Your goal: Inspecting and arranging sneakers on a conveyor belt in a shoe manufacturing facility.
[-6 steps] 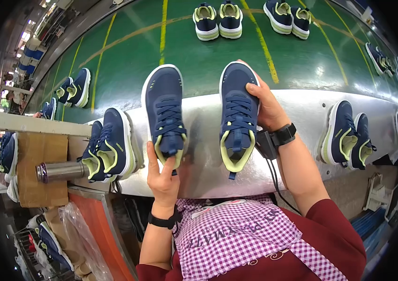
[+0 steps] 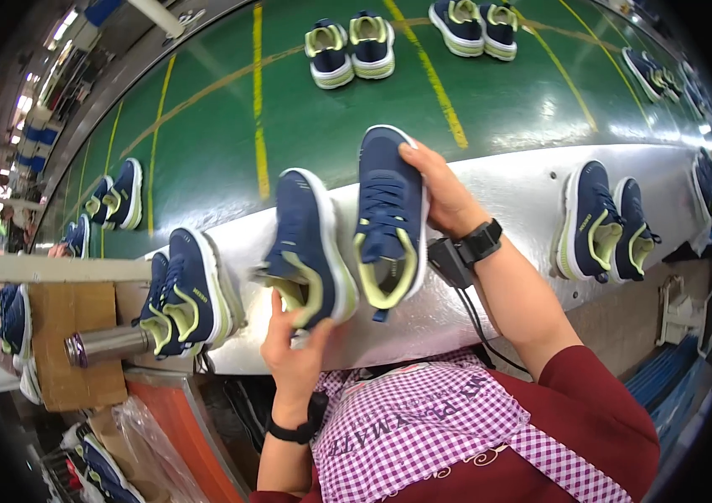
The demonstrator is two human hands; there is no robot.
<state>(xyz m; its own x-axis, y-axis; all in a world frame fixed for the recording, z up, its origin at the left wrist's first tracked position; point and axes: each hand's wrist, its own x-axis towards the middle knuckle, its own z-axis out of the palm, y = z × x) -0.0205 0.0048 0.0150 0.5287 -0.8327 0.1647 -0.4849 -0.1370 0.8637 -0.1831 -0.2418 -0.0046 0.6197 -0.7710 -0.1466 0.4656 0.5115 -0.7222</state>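
Observation:
My left hand grips a navy sneaker by its heel, thumb and fingers at the pale-green collar. That shoe is rolled on its side axis, so its flank and white sole edge show. My right hand is wrapped round the front of a matching sneaker, thumb on the toe. Its crossed navy laces and green lining face up. Both shoes are held side by side above the shiny metal ledge, close together at the heels. The fingers under the right shoe are hidden.
Beyond the ledge lies a green belt with yellow lines and several sneaker pairs. One pair stands at left beside a steel flask, another at right. A cable runs from my right wrist. A cardboard box is at far left.
The left sneaker has come nearer and turned, now showing its flank. The right sneaker has shifted closer to it. The surroundings have also shifted in view, with my head's movement.

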